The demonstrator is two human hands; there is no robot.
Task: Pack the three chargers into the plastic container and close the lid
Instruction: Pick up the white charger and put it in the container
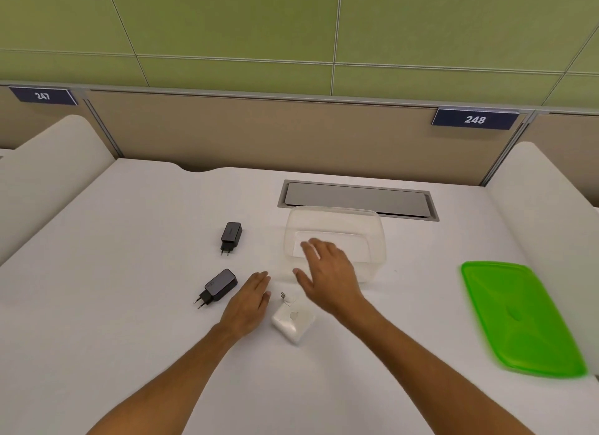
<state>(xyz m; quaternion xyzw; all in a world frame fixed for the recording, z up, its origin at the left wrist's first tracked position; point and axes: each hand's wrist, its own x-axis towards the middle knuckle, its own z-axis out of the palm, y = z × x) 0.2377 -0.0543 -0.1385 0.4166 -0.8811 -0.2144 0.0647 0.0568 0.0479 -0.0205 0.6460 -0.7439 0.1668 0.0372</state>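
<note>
Hands: left hand (pixel 248 308) and right hand (pixel 327 274) both empty, fingers spread.
Chargers: white charger (pixel 293 321) between the hands; two black chargers (pixel 220 285) left, all outside the container (pixel 372 227).
Lid: green lid (pixel 518 318) lies apart, right.
Advice: grip the white body, not its prongs.

Bright, even, nearly shadowless overhead light; wide-angle bending at the edges; motion blur on the green lid (pixel 522 319)
</note>
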